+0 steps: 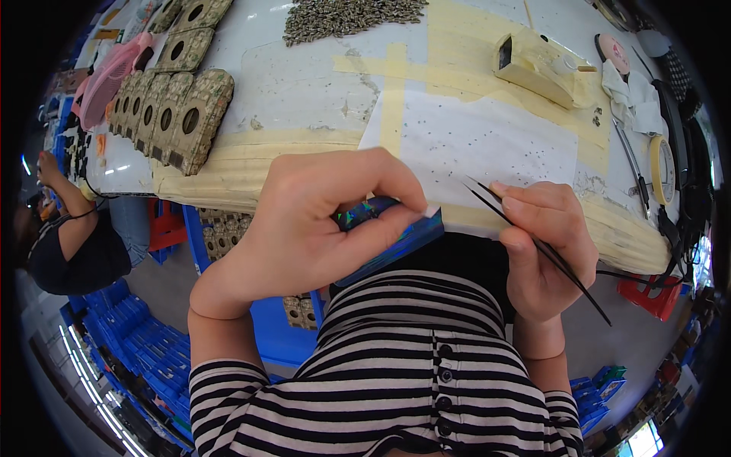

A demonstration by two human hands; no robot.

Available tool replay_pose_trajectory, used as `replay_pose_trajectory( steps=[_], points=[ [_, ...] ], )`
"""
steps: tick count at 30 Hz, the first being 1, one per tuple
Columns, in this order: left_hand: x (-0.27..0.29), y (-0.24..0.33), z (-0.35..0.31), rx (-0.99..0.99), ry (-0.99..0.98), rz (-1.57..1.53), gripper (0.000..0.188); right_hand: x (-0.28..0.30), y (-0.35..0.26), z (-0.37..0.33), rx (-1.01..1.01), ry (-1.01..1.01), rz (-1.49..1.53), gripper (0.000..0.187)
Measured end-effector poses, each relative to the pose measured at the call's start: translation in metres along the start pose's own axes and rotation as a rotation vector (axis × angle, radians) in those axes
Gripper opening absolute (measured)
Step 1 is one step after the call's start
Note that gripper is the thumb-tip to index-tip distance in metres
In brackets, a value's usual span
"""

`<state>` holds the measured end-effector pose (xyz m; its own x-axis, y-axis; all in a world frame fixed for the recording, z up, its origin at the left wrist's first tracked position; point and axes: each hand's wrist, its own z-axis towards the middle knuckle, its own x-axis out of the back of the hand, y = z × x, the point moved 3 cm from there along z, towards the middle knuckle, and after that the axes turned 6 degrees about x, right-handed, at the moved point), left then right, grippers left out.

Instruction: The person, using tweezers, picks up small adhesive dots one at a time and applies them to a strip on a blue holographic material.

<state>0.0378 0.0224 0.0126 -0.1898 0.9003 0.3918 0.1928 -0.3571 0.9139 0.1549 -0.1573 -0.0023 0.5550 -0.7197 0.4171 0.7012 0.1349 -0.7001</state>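
My left hand [320, 213] is closed around a shiny blue iridescent piece [407, 245], held just in front of the table edge. A small white bit [432, 211] shows at its thumb and fingertip; whether it belongs to the blue piece I cannot tell. Between the thumb and fingers of my right hand [547, 240] is a pair of thin black tweezers [560, 263]. Their tips point up and left over a white paper sheet [525, 141], slightly apart, with nothing visible between them. Tiny dark specks lie scattered on that sheet.
Camouflage-patterned cases [164, 118] with round holes stand at left beside a pink fan [110, 80]. A heap of small metal parts [350, 17] lies at the back. On the right are a yellowish box [537, 68] and a tape roll [662, 169]. Another person [76, 236] sits at far left.
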Motion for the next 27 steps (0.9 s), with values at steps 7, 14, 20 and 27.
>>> replay_pose_trajectory(
  steps=[7,14,20,27],
  points=[
    [0.002,-0.007,0.009,0.226,-0.011,-0.359,0.013,-0.006,-0.008,0.003,0.121,-0.023,0.067,0.029],
    [0.003,-0.01,0.011,0.212,-0.022,-0.406,0.013,-0.018,-0.006,0.01,0.209,0.007,-0.032,0.026],
    [0.002,-0.009,0.013,0.213,-0.029,-0.414,0.013,-0.02,-0.003,0.012,0.214,-0.012,-0.049,0.026],
    [0.003,-0.01,0.013,0.198,-0.047,-0.394,0.013,-0.021,-0.003,0.011,0.231,-0.088,-0.043,0.025]
  ],
)
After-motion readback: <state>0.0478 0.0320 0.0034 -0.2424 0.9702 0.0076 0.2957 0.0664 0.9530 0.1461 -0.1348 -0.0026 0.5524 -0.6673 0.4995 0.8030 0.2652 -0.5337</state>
